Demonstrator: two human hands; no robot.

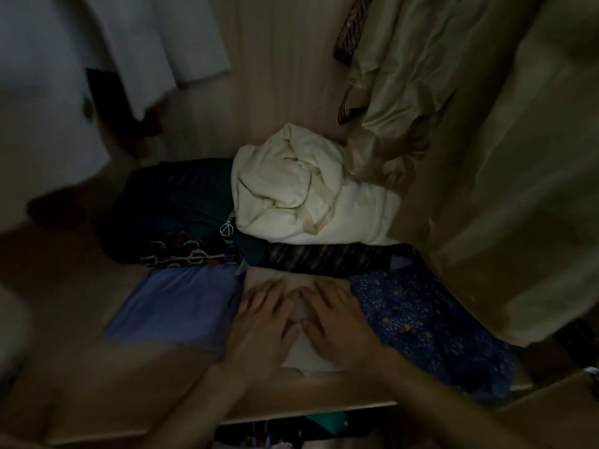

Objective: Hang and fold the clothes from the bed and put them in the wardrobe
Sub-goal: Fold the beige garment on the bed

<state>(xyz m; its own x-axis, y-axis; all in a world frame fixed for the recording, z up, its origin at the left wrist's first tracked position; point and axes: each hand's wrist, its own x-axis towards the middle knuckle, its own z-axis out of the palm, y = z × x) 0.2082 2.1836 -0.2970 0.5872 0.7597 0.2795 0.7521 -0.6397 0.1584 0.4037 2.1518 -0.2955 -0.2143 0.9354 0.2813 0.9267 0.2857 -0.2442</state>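
Dim, blurred view; the pale folded garment [306, 348] on the wooden wardrobe shelf [129, 393] is mostly hidden under both hands; left hand [262, 322] and right hand [340, 322] press flat on it, fingers [269, 294] straight and spread, between a lavender folded cloth [175, 306] and blue speckled fabric [428, 325].

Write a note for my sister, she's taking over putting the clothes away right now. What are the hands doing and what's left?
Left hand and right hand: both flat, fingers straight, pressing a pale folded garment onto the wardrobe shelf.
It lies between a folded lavender piece and a blue dotted piece. Behind them sit dark clothes and a cream bundle; other garments hang above.
Done: this piece is folded and placed.
Left: the bed is out of view, so check it for more clothes.
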